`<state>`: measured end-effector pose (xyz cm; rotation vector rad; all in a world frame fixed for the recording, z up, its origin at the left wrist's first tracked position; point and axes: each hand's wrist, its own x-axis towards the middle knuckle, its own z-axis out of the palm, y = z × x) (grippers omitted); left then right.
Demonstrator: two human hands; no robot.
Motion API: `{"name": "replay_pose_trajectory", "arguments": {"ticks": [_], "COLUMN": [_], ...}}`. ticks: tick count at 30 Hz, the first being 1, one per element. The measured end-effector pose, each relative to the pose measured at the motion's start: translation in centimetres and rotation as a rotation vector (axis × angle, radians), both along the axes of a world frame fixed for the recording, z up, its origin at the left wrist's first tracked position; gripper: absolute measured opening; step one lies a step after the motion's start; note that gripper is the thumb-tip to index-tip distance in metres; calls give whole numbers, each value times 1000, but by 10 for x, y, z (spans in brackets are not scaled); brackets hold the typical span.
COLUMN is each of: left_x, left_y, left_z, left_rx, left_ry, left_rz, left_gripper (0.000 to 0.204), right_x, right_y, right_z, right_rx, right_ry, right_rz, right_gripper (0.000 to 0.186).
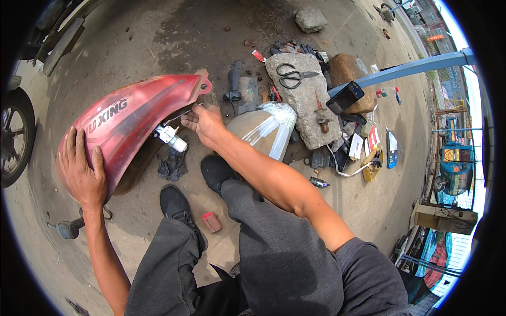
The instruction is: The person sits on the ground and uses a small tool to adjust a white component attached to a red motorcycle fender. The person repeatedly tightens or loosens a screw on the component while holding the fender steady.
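Observation:
A red motorcycle fuel tank point(142, 100) lies on its side on the ground, left of my feet. My left hand point(84, 163) presses flat on its near end with the fingers spread. At the tank's underside edge sits a metal fuel valve with a white cup point(171, 138). My right hand point(204, 122) is closed around a slim, rod-like metal tool point(179, 117), whose far end reaches the tank edge just above the valve. The exact kind of tool is too small to make out. A black crumpled rag or glove point(173, 164) lies below the valve.
Right of my arm, a flat stone slab point(295, 95) bears black scissors point(296, 76) and a rusty valve part point(322, 120). A taped panel point(266, 131) lies beside it. A phone point(345, 97) is by a blue pole point(406, 67). A red cylinder point(211, 222) lies near my shoe.

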<state>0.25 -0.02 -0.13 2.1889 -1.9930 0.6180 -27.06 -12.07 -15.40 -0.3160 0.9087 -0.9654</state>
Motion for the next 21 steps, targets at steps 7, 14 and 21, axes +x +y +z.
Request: {"name": "replay_pose_trajectory", "arguments": {"ticks": [7,14,21], "left_x": [-1,-3,-2], "left_y": [0,0,0], "left_z": [0,0,1], "left_rx": [10,4,6], "left_ry": [-14,2,2], "left_rz": [21,23,3], "left_gripper": [51,51,50], "right_x": [0,6,15], "right_y": [7,-1,1], "right_z": [25,-4,-38], "right_rx": [-216,91,379], "right_ry": [105,-67,-226], "right_rz": [-49,14,39], "right_gripper": [20,17,15]}}
